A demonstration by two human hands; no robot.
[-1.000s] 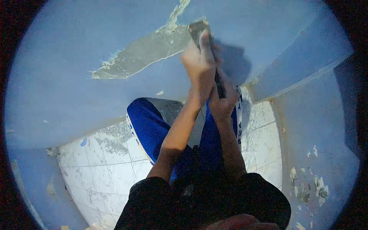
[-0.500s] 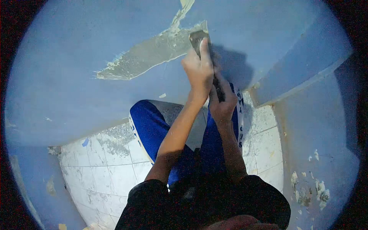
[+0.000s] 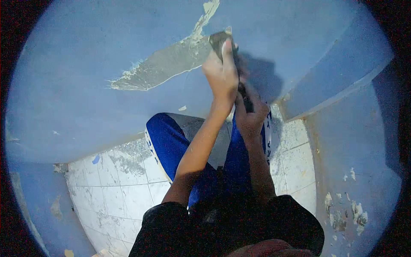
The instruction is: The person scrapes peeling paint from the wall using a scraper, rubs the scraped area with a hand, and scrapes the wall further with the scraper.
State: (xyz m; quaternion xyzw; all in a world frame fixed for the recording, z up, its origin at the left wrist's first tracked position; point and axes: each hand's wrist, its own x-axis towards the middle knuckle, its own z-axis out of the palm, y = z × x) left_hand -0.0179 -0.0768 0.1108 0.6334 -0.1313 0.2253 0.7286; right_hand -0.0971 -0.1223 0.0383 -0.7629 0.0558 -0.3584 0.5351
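a long dark tool (image 3: 217, 40) is gripped by both hands of the person, one above the other. its broad upper end is held by the left hand (image 3: 221, 77), with the thumb laid along its face. the narrower lower end is closed in the right hand (image 3: 250, 120), nearer the body. the tool is tilted slightly, and its broad end is set at the right end of a bare grey patch (image 3: 167, 64) in the blue wall (image 3: 81, 85); whether its edge is pressed into the surface cannot be told. the patch is partly bordered by ragged pale paint, and is joined at the top by a narrow pale strip (image 3: 204, 22). a shadow (image 3: 263, 75) is cast on the wall to the right of the hands. blue trousers (image 3: 166, 132) and a black shirt (image 3: 239, 222) are worn. below, a white tiled floor (image 3: 107, 177) is marked by grey smears.
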